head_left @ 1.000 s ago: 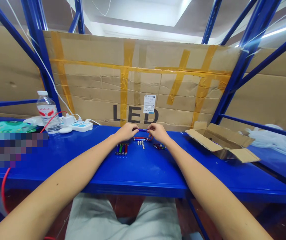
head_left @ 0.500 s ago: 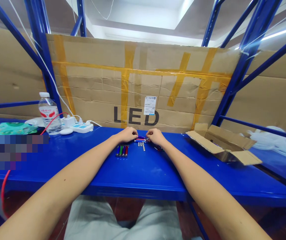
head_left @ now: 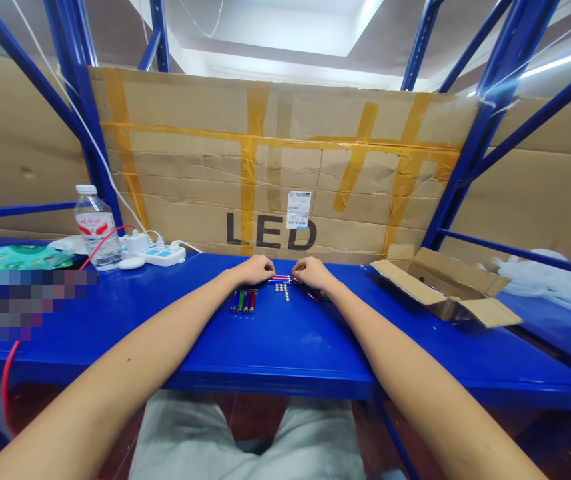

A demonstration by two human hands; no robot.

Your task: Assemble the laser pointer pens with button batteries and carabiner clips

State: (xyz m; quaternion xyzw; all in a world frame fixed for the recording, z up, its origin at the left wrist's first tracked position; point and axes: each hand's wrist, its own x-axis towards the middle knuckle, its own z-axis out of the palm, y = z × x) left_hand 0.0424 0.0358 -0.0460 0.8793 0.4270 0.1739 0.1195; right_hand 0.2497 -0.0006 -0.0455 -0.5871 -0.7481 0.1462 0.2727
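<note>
Both hands meet near the back of the blue table. My left hand (head_left: 256,269) is closed, its fingertips at the left end of a small row of slim metallic tubes like mini flashlights (head_left: 280,279), coloured red and blue. At their right end my right hand (head_left: 311,272) is pinched closed. The fingers partly hide the tubes' ends. Just in front lie several small silver button cells (head_left: 281,288). Several more mini flashlights (head_left: 243,301), in blue, green and red, lie side by side near my left wrist. Small dark and coloured pieces (head_left: 318,294) lie partly hidden by my right wrist.
An open cardboard box (head_left: 435,285) stands at the right. To the left are a water bottle (head_left: 98,230), a white power strip (head_left: 162,253) with cables, and a green packet (head_left: 24,257). A large taped cardboard sheet (head_left: 195,180) forms the back, between blue rack posts.
The blue tube between my fingertips, slightly slanted and raised before, now lies level along the others. Both hands have stayed nearly in place.
</note>
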